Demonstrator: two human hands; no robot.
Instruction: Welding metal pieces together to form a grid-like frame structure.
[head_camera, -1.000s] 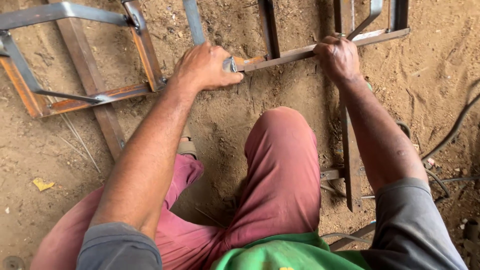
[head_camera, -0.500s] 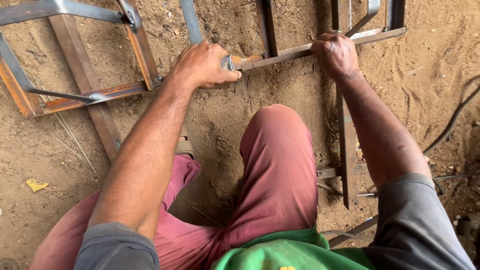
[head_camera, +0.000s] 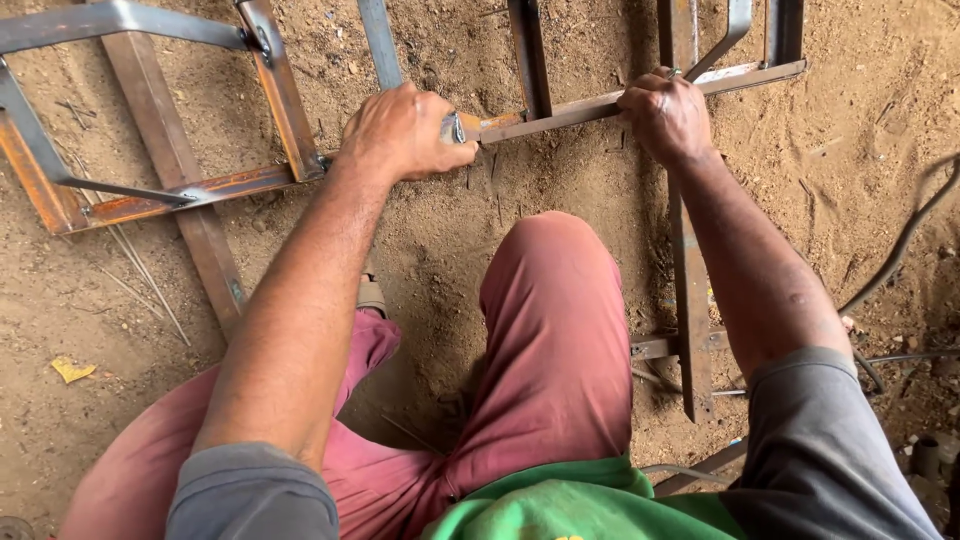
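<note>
A rusty flat steel bar (head_camera: 590, 105) lies across the upper part of the view, its long axis running from about 8 o'clock at the left end up toward 2 o'clock at the right end, where it reaches the upright members of a metal frame (head_camera: 690, 250) resting on the sandy ground (head_camera: 860, 110). Both hands are on this bar. The left hand (head_camera: 405, 130) has its grip closed over the bar's left end, fingers curled down so that the end itself is hidden, with a small shiny metal piece (head_camera: 456, 127) showing just at the 3 o'clock side of the knuckles; what that piece is cannot be told. The right hand (head_camera: 665, 115) has its grip clamped round the bar further along, just at the point where the bar crosses a vertical steel strip of the frame. From the left hand the bar stretches away toward 3 o'clock, slightly rising; from the right hand a shorter length goes on toward 2 o'clock. Between the two hands a dark upright bar (head_camera: 530, 55) meets the rusty one from 12 o'clock. The person's knee in reddish trousers (head_camera: 555, 330) sits below, at 6 o'clock from the span between the hands. Off at 9 o'clock a second welded frame (head_camera: 160, 150) of rusty and grey strips lies flat on the ground, well apart from the right hand and near the left.
</note>
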